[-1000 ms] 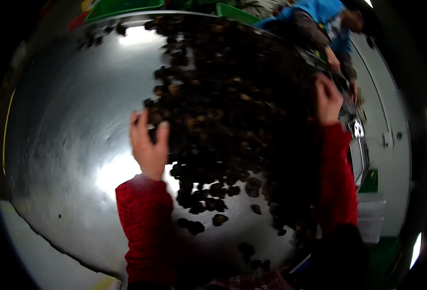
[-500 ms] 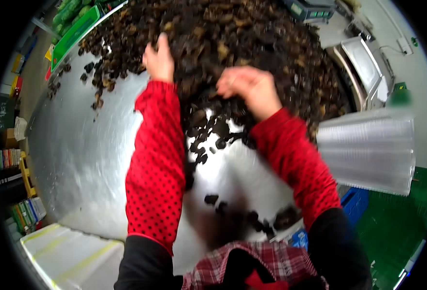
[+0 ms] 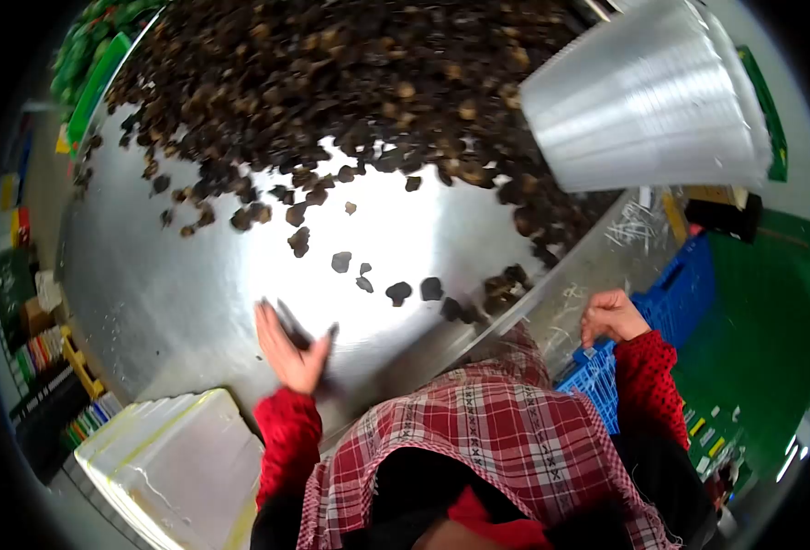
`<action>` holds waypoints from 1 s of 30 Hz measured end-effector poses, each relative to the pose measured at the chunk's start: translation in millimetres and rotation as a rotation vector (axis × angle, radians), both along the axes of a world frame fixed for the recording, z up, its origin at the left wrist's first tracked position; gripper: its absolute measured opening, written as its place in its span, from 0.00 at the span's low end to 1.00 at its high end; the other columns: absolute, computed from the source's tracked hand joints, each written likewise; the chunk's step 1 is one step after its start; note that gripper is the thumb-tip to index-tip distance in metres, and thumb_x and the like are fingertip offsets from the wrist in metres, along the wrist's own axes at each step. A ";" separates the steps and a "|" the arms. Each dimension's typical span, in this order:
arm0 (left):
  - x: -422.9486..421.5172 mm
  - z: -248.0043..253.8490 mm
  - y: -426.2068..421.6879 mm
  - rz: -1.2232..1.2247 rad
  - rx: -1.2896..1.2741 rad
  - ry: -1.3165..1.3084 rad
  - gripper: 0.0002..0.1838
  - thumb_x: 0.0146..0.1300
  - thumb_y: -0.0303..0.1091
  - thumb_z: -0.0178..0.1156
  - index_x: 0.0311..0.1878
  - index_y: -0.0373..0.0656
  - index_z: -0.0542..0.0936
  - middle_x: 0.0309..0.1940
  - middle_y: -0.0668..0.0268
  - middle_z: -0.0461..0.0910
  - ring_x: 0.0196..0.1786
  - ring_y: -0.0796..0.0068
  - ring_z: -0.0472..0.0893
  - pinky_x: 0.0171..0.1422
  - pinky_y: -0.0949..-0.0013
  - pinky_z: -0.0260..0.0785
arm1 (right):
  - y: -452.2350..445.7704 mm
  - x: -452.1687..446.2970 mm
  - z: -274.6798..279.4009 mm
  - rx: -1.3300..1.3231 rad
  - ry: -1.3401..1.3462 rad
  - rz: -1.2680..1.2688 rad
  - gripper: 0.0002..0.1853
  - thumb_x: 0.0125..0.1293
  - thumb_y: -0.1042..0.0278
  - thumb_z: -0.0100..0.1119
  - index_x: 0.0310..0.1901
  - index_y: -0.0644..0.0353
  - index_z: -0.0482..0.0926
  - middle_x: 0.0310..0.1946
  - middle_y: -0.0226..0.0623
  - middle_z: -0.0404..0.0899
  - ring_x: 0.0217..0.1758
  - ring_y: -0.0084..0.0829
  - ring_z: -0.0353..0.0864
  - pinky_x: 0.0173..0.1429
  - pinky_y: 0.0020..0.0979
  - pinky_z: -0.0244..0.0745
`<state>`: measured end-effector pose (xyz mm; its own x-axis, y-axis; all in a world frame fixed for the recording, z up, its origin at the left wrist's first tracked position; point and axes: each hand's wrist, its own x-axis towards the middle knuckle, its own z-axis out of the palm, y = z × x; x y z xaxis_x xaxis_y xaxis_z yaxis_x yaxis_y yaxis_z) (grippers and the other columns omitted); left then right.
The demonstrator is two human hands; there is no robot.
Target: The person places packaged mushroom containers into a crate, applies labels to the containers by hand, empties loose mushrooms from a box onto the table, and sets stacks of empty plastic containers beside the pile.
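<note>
My left hand [image 3: 293, 353] is spread with its fingers apart over the near part of a shiny metal table [image 3: 176, 293], holding nothing. My right hand [image 3: 612, 317] is off the table's front edge at the right, fingers curled together above a blue crate [image 3: 597, 380]; what they hold, if anything, is hidden. A large heap of dark brown, mushroom-like pieces [image 3: 331, 73] covers the far side of the table. Several loose pieces [image 3: 398, 292] lie scattered between the heap and the front edge.
Stacked clear plastic containers [image 3: 643, 101] stand at the right of the heap. A white foam box [image 3: 180, 467] is at the lower left. Another blue crate [image 3: 680, 289] sits on the green floor [image 3: 753, 312]. A green tray [image 3: 98, 92] is at the far left.
Both hands have come back from the heap toward my body, the right one past the table's front edge. The view has shifted down, bringing the foam box and blue crates further into sight.
</note>
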<state>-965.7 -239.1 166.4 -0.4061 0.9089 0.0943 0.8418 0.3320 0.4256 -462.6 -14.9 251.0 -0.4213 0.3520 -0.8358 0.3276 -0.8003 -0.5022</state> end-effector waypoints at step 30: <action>394.7 -6.4 350.1 -0.728 0.134 -0.127 0.16 0.65 0.38 0.58 0.50 0.36 0.78 0.55 0.51 0.76 0.61 0.48 0.73 0.64 0.52 0.67 | 317.0 87.6 106.3 1.417 0.162 -0.367 0.23 0.74 0.59 0.52 0.63 0.66 0.71 0.40 0.27 0.72 0.42 0.19 0.67 0.51 0.21 0.63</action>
